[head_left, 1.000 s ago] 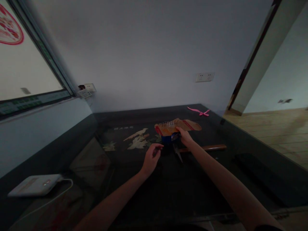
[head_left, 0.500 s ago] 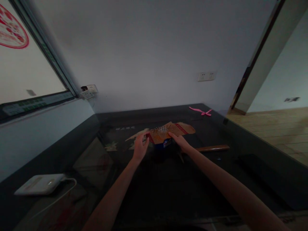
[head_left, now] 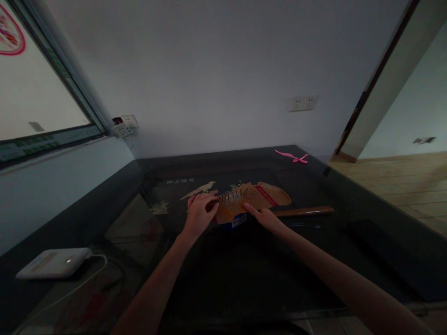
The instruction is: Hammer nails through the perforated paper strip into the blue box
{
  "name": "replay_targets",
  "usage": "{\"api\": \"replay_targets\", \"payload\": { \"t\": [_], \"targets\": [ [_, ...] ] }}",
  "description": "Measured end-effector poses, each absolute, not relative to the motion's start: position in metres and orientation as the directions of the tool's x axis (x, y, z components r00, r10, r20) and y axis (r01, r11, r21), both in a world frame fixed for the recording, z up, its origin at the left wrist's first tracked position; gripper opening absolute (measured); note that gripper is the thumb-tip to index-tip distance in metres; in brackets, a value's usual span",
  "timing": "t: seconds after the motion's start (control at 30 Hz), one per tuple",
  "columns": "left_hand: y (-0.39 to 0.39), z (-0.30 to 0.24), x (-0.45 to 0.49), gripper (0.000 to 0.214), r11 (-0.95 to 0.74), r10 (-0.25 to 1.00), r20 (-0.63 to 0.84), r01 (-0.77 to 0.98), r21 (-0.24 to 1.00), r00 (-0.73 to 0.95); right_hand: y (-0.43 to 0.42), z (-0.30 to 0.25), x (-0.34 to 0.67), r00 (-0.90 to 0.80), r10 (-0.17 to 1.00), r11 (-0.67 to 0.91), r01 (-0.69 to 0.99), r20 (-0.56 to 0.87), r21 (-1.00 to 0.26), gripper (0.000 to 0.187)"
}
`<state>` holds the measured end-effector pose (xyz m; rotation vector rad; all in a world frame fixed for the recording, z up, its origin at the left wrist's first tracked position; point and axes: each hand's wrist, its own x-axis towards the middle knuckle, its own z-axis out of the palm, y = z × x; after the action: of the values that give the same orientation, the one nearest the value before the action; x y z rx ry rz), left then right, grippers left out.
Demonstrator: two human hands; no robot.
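A tan, speckled, insole-shaped piece [head_left: 260, 197] with a red band rests across a small blue box [head_left: 234, 222]. A row of thin dark nail-like pins stands along its upper side. My left hand [head_left: 200, 211] is closed at its left end, fingers bent over the edge; the fingertips are partly hidden. With the thumb on top and the fingers out of sight beneath, my right hand [head_left: 263, 217] grips the near edge. A tool with a brown wooden handle [head_left: 309, 211], its head hidden now, lies behind my right hand.
A white device [head_left: 52, 264] with a cable lies on the dark tabletop [head_left: 216, 288] at the left. A pink ribbon [head_left: 295, 158] is near the far right corner, and a dark flat object [head_left: 387, 256] at the right. Wall sockets [head_left: 303, 103] sit behind.
The insole-shaped piece has shifted slightly nearer and tilted, showing more of its top. My left hand has moved left and down, its fingers now more curled over the end.
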<state>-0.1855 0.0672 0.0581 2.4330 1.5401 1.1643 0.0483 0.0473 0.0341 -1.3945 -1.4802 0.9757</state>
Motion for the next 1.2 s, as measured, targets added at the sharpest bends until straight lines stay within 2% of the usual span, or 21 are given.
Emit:
{"api": "replay_targets", "payload": {
  "t": [0.13, 0.4, 0.5, 0.6, 0.67, 0.73, 0.8, 0.87, 1.03, 1.2],
  "targets": [
    [0.062, 0.068, -0.186, 0.011, -0.522, 0.804, 0.533, 0.741, 0.423, 0.262, 0.029, 0.037, 0.048, -0.046, 0.997, 0.071, 0.383, 0.058, -0.921, 0.037],
    [0.056, 0.074, -0.186, 0.013, -0.573, 0.807, 0.499, 0.628, 0.527, 0.317, 0.003, 0.030, 0.062, -0.173, 0.976, 0.199, 0.440, 0.135, -0.876, 0.039],
    [0.054, 0.075, -0.185, 0.014, -0.585, 0.797, 0.516, 0.617, 0.526, 0.315, -0.015, 0.035, 0.077, -0.215, 0.965, 0.242, 0.524, 0.148, -0.817, 0.041],
    [0.052, 0.077, -0.183, 0.013, -0.583, 0.795, 0.516, 0.634, 0.508, 0.318, -0.025, 0.054, 0.087, -0.295, 0.949, 0.286, 0.643, 0.114, -0.711, 0.025],
    [0.052, 0.077, -0.182, 0.012, -0.571, 0.802, 0.512, 0.646, 0.507, 0.307, -0.020, 0.069, 0.090, -0.311, 0.940, 0.313, 0.621, 0.140, -0.719, 0.029],
    [0.052, 0.076, -0.181, 0.012, -0.564, 0.805, 0.513, 0.654, 0.505, 0.298, -0.004, 0.081, 0.088, -0.256, 0.935, 0.351, 0.590, 0.244, -0.727, 0.027],
    [0.053, 0.075, -0.181, 0.012, -0.564, 0.803, 0.518, 0.657, 0.500, 0.295, 0.017, 0.088, 0.085, -0.180, 0.910, 0.400, 0.623, 0.374, -0.672, 0.024],
    [0.054, 0.072, -0.181, 0.012, -0.564, 0.802, 0.524, 0.654, 0.503, 0.289, 0.037, 0.090, 0.080, -0.165, 0.892, 0.418, 0.655, 0.421, -0.630, 0.022],
    [0.055, 0.069, -0.181, 0.012, -0.557, 0.808, 0.519, 0.654, 0.512, 0.281, 0.064, 0.088, 0.072, -0.210, 0.860, 0.466, 0.695, 0.465, -0.548, 0.019],
    [0.055, 0.068, -0.180, 0.011, -0.561, 0.801, 0.527, 0.659, 0.500, 0.282, 0.083, 0.083, 0.071, -0.317, 0.839, 0.516, 0.723, 0.442, -0.460, 0.031]
  ]
}}
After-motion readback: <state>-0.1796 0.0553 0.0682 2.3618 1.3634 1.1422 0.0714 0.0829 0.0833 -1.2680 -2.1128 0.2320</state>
